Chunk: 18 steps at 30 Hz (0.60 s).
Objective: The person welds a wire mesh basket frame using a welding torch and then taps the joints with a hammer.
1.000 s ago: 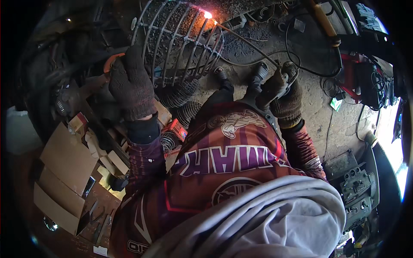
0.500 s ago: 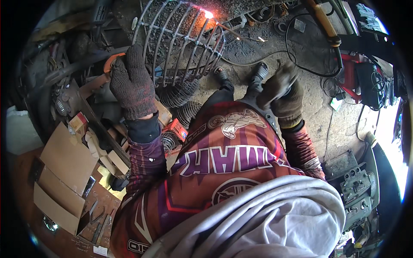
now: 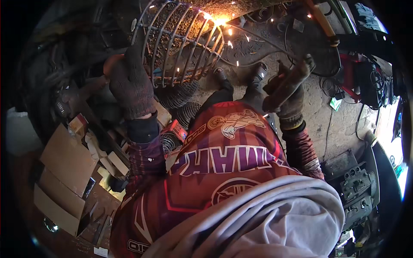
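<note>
Gritty concrete floor (image 3: 316,109) stretches around one curved grate (image 3: 185,41) of round metal bars, sparks (image 3: 220,20) flaring at its far right corner. Two knit gloves cover my hands: right of the grate, my right hand (image 3: 294,106) grips one rod holder (image 3: 292,88); my left hand (image 3: 132,84) overlaps its left edge, its hold unclear. Three ridged wire coils (image 3: 180,93) lie just nearer me.

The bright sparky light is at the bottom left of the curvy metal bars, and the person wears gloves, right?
Not bottom left: the head view shows the bright sparky light at the top right of the curvy metal bars. The gloves are right.
</note>
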Motion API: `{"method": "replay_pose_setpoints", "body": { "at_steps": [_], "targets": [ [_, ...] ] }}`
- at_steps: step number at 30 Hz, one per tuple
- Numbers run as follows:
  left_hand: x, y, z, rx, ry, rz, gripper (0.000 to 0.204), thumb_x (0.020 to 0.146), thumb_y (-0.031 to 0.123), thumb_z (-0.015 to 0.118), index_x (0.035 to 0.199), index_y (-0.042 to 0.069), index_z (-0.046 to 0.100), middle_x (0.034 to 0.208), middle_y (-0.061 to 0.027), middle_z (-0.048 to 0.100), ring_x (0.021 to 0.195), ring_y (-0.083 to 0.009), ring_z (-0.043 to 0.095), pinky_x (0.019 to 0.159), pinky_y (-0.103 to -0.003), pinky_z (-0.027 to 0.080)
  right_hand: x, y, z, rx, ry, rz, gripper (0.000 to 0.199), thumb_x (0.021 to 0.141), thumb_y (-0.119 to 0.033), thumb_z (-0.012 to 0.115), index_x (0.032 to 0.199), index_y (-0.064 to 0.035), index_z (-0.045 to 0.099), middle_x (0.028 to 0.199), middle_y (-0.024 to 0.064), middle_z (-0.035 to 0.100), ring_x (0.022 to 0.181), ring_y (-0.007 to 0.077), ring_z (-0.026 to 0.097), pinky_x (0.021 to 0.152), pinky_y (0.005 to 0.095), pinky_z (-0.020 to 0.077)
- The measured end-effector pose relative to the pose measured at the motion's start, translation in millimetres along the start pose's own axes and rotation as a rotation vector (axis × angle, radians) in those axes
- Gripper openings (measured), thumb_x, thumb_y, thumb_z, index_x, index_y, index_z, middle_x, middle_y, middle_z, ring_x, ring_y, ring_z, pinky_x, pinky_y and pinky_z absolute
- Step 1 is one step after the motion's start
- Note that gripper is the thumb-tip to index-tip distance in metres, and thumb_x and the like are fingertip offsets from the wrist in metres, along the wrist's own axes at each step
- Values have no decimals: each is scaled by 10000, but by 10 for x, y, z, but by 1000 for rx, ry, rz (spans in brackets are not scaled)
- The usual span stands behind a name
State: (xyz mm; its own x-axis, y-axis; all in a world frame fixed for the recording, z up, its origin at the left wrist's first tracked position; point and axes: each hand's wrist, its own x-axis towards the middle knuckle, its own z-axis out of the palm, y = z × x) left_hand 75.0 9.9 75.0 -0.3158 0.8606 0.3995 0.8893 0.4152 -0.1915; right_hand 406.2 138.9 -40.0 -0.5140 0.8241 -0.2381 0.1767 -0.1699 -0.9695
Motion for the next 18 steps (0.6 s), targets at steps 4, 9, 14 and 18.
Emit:
{"method": "replay_pose_setpoints", "body": {
  "at_steps": [4, 9, 14, 18],
  "targets": [
    [-42, -22, 96, -330, -34, -203, 307, 856, 58, 639, 1159, 106, 636, 932, -123, 658, 784, -265, 664, 638, -348, 527, 0, 46, -2, -209, -67, -35, 574, 830, -211, 707, 1303, -20, 446, 1115, 96, 584, 1017, 187, 571, 872, 328, 453],
    [-13, -115, 84, -45, 29, 95, 218, 886, 143, 667, 1083, 51, 651, 900, -129, 664, 804, -239, 672, 663, -330, 526, 18, -99, -19, -112, -144, -13, 741, 820, -188, 724, 1440, -20, 355, 1364, 126, 519, 1241, 202, 517, 1022, 330, 410],
    [-161, -153, 265, -565, -55, -396, 285, 965, 278, 574, 1048, 19, 658, 885, -60, 654, 728, -116, 616, 616, -246, 485, 20, -75, -35, -284, -153, -51, 737, 816, -227, 709, 1431, -7, 367, 1390, 177, 500, 1272, 262, 508, 1034, 358, 400],
    [-112, -109, 222, -467, -38, -318, 270, 966, 261, 548, 1029, 18, 649, 867, -45, 633, 720, -112, 598, 614, -244, 477, 27, -81, 2, -285, -104, -64, 584, 828, -275, 695, 1287, -21, 436, 1193, 148, 551, 1096, 247, 547, 911, 351, 430]
  ]
}}
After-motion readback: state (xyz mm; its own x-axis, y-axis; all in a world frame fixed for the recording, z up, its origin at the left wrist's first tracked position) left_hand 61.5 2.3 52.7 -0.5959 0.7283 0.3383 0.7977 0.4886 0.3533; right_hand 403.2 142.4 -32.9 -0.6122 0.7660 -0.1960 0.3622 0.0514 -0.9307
